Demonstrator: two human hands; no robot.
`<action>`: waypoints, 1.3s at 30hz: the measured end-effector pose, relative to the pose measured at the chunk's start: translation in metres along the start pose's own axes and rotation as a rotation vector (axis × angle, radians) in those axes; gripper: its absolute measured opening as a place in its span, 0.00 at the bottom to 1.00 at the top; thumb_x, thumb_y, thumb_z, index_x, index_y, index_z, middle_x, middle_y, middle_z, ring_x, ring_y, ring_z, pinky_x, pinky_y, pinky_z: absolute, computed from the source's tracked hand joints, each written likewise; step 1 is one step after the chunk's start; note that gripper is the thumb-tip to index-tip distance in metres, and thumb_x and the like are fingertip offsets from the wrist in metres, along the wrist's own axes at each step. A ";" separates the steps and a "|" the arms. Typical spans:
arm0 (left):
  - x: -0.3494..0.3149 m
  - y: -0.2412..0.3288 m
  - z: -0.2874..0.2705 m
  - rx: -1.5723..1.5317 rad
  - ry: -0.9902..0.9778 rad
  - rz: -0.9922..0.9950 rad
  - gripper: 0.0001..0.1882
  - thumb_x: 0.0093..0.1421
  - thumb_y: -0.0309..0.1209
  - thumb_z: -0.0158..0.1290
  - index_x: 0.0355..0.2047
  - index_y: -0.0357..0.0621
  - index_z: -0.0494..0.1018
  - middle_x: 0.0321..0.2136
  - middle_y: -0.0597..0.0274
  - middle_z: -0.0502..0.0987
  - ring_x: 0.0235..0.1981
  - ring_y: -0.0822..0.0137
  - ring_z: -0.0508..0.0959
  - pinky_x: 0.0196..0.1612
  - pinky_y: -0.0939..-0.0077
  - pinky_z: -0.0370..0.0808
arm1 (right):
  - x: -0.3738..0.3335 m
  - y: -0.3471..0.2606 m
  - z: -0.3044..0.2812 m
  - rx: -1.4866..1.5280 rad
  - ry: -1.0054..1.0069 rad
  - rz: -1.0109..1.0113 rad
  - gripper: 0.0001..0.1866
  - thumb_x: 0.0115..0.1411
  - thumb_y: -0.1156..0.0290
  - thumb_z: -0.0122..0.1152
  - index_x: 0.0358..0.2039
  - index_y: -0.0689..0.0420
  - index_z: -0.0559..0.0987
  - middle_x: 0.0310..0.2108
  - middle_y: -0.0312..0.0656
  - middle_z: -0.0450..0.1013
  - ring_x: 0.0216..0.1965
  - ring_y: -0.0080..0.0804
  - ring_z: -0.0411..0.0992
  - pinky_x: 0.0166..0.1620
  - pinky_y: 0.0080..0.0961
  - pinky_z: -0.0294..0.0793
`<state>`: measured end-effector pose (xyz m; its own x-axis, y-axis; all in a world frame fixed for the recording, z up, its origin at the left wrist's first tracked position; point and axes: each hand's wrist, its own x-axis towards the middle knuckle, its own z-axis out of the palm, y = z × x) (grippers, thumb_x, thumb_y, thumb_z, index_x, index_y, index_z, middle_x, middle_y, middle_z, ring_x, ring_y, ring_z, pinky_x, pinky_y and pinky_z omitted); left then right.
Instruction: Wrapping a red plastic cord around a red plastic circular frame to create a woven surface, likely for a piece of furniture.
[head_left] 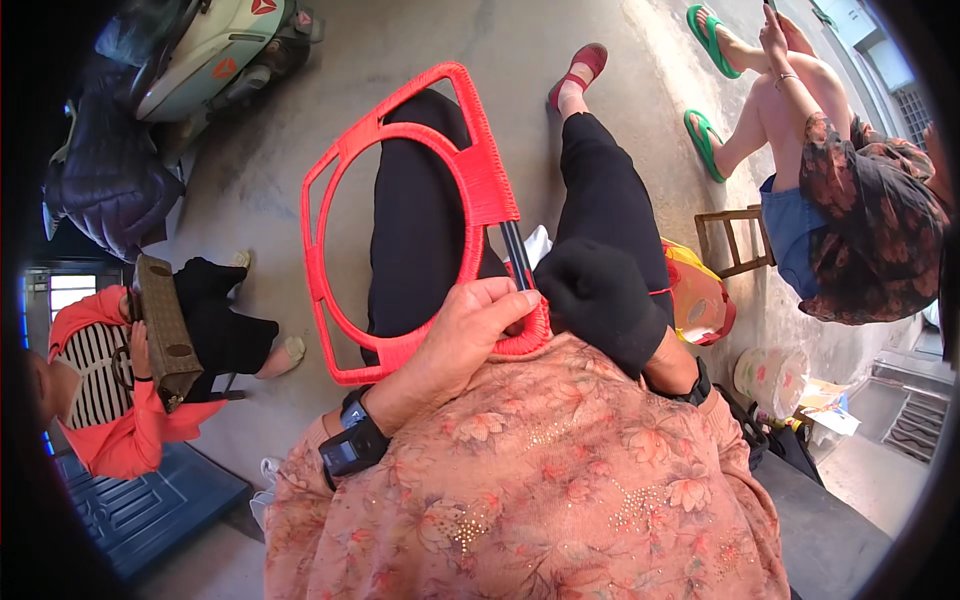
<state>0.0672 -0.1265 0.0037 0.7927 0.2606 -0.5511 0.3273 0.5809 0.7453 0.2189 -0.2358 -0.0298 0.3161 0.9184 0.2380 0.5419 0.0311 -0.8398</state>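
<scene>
I am sitting with a red frame [400, 220] lying across my lap, its big round opening showing my black trousers [415, 220] beneath. My left hand [465, 335], bare, is curling its fingers [500, 298] closed over the frame's near edge, close to its near right corner, with the thumb side tucked under so I cannot tell how tightly it is pinching. My right hand [595, 300] is wearing a black glove and is bunching into a loose fist just beside the left, pressing at the same corner where the red wrapping [485, 185] is ending and a bare black bar [516, 255] is showing; whether it is gripping the bar or only resting against it I cannot tell. A thin red strand [658, 292] is running off from the glove's right side. The frame's far edge is tilting up and away over my left knee, and its left edge is hanging past my thigh over bare concrete floor [260, 190], where there is open room. To my right a stool [735, 240] and a red and yellow bag [700, 300] are crowding near my knee, and a seated person's leg [750, 130] is just beyond. To my left another person in an orange top [120, 440] is sitting well apart, and a scooter [200, 60] is standing at the far left.
</scene>
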 end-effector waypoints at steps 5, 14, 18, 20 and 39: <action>0.002 -0.005 -0.005 -0.004 -0.025 -0.007 0.11 0.64 0.31 0.49 0.39 0.36 0.75 0.29 0.70 0.75 0.28 0.81 0.71 0.35 0.84 0.69 | 0.020 -0.025 -0.013 -0.235 -0.114 -0.243 0.21 0.48 0.79 0.58 0.45 0.55 0.75 0.36 0.42 0.74 0.32 0.37 0.75 0.32 0.29 0.74; 0.003 -0.007 -0.005 -0.025 -0.007 0.004 0.09 0.63 0.31 0.49 0.36 0.38 0.75 0.29 0.71 0.76 0.28 0.81 0.71 0.34 0.85 0.70 | 0.000 -0.006 -0.006 -0.442 -0.024 -0.269 0.09 0.48 0.73 0.59 0.32 0.52 0.75 0.27 0.37 0.72 0.27 0.38 0.74 0.29 0.33 0.72; -0.001 -0.005 0.000 -0.006 0.021 -0.008 0.08 0.62 0.31 0.50 0.34 0.40 0.74 0.26 0.71 0.75 0.27 0.81 0.71 0.34 0.85 0.70 | 0.000 -0.007 -0.003 -0.390 -0.005 -0.171 0.07 0.47 0.73 0.60 0.29 0.52 0.74 0.25 0.40 0.72 0.26 0.40 0.73 0.27 0.34 0.71; -0.003 -0.007 0.002 -0.004 0.027 -0.009 0.07 0.62 0.31 0.50 0.33 0.40 0.74 0.26 0.71 0.75 0.27 0.81 0.71 0.34 0.85 0.70 | -0.002 -0.002 0.004 -0.255 0.078 -0.129 0.07 0.47 0.74 0.61 0.28 0.54 0.74 0.24 0.41 0.71 0.26 0.42 0.73 0.27 0.35 0.70; -0.005 -0.002 0.003 0.020 0.079 0.077 0.06 0.62 0.27 0.50 0.37 0.38 0.73 0.30 0.66 0.77 0.30 0.80 0.75 0.38 0.85 0.73 | -0.142 0.161 -0.072 0.034 0.458 0.769 0.19 0.61 0.55 0.54 0.37 0.60 0.79 0.28 0.41 0.77 0.27 0.25 0.74 0.33 0.25 0.72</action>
<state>0.0642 -0.1314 0.0065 0.7730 0.3644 -0.5193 0.2777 0.5416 0.7935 0.3177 -0.3893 -0.1638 0.8661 0.4432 -0.2311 0.0312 -0.5094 -0.8599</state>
